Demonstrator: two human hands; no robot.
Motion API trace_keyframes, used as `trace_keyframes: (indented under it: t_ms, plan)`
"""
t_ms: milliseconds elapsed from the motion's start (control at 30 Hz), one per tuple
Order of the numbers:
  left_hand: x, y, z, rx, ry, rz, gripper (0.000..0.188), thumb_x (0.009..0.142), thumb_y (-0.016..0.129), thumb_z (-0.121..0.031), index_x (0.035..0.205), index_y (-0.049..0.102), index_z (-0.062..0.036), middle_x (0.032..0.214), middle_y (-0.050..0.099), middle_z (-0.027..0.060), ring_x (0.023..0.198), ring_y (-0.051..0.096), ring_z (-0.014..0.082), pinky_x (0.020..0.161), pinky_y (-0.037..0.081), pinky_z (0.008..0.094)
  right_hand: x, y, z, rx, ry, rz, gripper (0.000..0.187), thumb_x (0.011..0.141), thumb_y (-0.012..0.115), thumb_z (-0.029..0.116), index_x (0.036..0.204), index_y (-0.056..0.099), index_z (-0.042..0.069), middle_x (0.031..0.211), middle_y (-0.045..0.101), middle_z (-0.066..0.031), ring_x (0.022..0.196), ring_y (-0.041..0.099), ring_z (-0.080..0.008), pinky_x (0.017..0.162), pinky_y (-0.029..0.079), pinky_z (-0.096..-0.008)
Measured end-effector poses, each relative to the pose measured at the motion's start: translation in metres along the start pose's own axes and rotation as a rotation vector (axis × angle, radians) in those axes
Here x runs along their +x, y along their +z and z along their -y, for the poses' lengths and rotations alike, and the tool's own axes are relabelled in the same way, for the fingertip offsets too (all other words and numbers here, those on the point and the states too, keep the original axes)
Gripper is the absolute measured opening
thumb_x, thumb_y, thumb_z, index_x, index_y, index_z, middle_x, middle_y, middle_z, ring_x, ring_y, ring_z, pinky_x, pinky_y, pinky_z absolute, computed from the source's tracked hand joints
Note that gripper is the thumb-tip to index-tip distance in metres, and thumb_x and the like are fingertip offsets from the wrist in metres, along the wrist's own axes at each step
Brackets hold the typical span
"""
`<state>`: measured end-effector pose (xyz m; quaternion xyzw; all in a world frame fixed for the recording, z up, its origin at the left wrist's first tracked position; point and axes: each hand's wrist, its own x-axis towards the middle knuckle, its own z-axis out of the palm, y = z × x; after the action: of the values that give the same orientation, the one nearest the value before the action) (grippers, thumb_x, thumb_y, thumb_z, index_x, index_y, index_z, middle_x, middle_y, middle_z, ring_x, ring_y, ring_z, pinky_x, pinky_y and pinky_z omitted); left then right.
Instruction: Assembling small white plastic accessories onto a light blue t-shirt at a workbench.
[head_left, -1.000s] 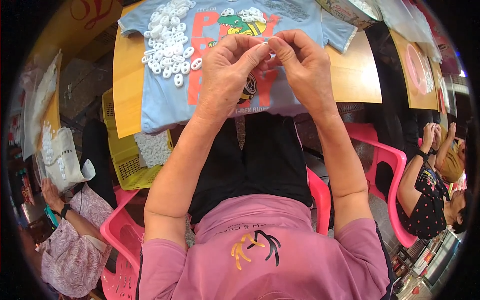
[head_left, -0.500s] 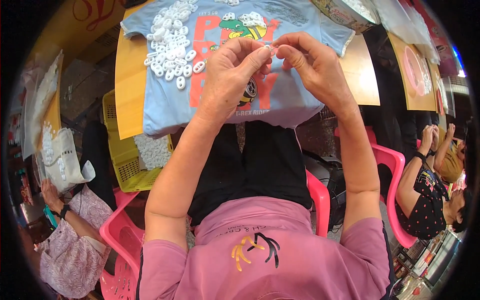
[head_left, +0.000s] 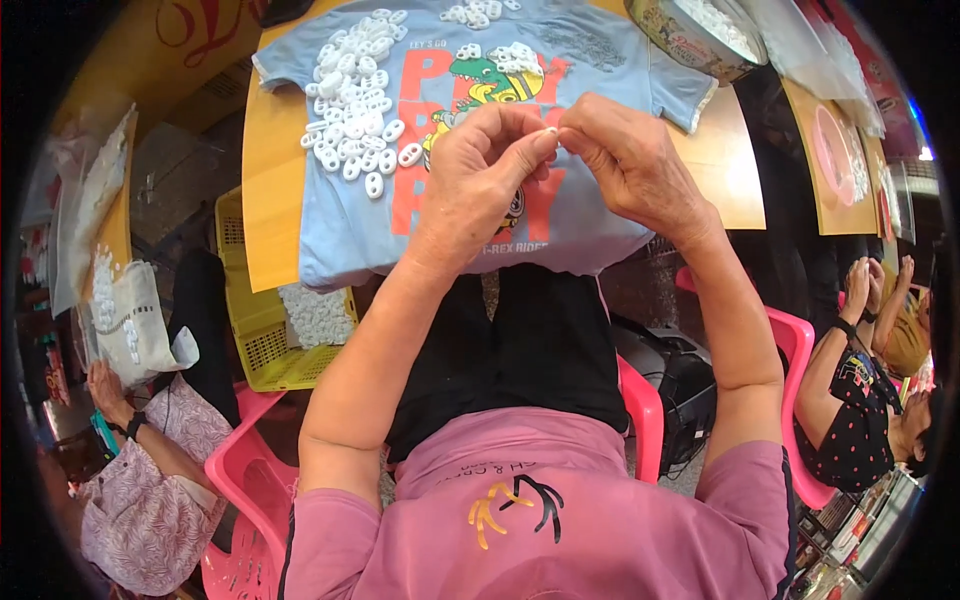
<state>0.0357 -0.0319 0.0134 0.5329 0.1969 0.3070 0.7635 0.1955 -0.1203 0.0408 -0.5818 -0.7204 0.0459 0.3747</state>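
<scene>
My left hand (head_left: 492, 180) is raised over a blue printed T-shirt (head_left: 340, 235), thumb and forefinger pinched on a small white piece (head_left: 551, 131). Close beside it, my right hand (head_left: 640, 165) has its fingertips pressed together at the same spot. What sits inside the right pinch is too small to make out. To the left of my hands lies a heap of white oval plastic pieces with two holes (head_left: 350, 95). A smaller group of these pieces (head_left: 515, 58) rests beyond my hands. A scatter of tiny grey bits (head_left: 590, 42) lies on the shirt's far right.
The shirt covers a wooden table (head_left: 270, 200). A round tin of white pieces (head_left: 715, 35) stands at the far right corner. Below the table's left edge is a yellow crate (head_left: 265, 365) holding a bag of white pieces (head_left: 318, 316). People sit on both sides on pink chairs (head_left: 790, 345).
The whole view has shifted slightly, so the table sits lower. My right hand has turned, its back now more upward, and its fingertips have drawn slightly off the left's.
</scene>
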Motion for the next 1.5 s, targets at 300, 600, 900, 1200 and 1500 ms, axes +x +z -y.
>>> trace_keyframes:
  t_ms: [300, 600, 900, 1200, 1500]
  plan:
    - [0.004, -0.004, 0.001, 0.039, 0.006, 0.021, 0.015, 0.093, 0.064, -0.012, 0.098, 0.060, 0.0013, 0.081, 0.063, 0.0021, 0.072, 0.059, 0.0061, 0.063, 0.049, 0.0210, 0.005, -0.004, 0.002, -0.008, 0.002, -0.050, 0.011, 0.089, 0.065, 0.005, 0.096, 0.061, -0.001, 0.079, 0.057, -0.0121, 0.069, 0.059, -0.0271, 0.063, 0.047, -0.0336]
    - [0.002, -0.005, 0.002, 0.000, -0.002, 0.028, 0.014, 0.094, 0.064, -0.013, 0.098, 0.060, 0.0002, 0.081, 0.063, 0.0013, 0.071, 0.058, 0.0056, 0.064, 0.049, 0.0209, 0.004, -0.004, 0.011, 0.055, 0.148, -0.067, 0.011, 0.086, 0.067, 0.003, 0.091, 0.058, -0.003, 0.082, 0.059, -0.0095, 0.072, 0.058, -0.0174, 0.066, 0.048, -0.0285]
    - [0.000, -0.004, 0.001, -0.019, 0.005, -0.023, 0.013, 0.094, 0.064, -0.012, 0.097, 0.061, -0.0002, 0.081, 0.064, 0.0019, 0.069, 0.058, 0.0049, 0.061, 0.047, 0.0202, -0.002, 0.018, 0.019, 0.640, 0.561, -0.152, 0.010, 0.096, 0.059, 0.010, 0.095, 0.059, 0.000, 0.086, 0.060, 0.0000, 0.081, 0.058, -0.0076, 0.072, 0.050, -0.0236]
    - [0.003, -0.004, 0.000, -0.033, -0.014, -0.002, 0.014, 0.094, 0.063, -0.013, 0.096, 0.060, 0.0003, 0.081, 0.064, 0.0027, 0.070, 0.058, 0.0056, 0.062, 0.048, 0.0204, -0.001, 0.002, 0.011, 0.389, 0.441, -0.073, 0.012, 0.096, 0.060, 0.010, 0.097, 0.059, -0.001, 0.087, 0.061, -0.0013, 0.083, 0.060, -0.0079, 0.073, 0.051, -0.0244]
    - [0.000, -0.006, 0.001, -0.044, -0.019, 0.004, 0.015, 0.093, 0.066, -0.013, 0.100, 0.061, -0.0007, 0.087, 0.066, 0.0040, 0.078, 0.062, 0.0077, 0.070, 0.051, 0.0214, -0.002, 0.013, 0.022, 0.538, 0.527, -0.109, 0.011, 0.095, 0.062, 0.009, 0.099, 0.059, -0.001, 0.086, 0.061, -0.0005, 0.081, 0.056, -0.0066, 0.072, 0.047, -0.0215]
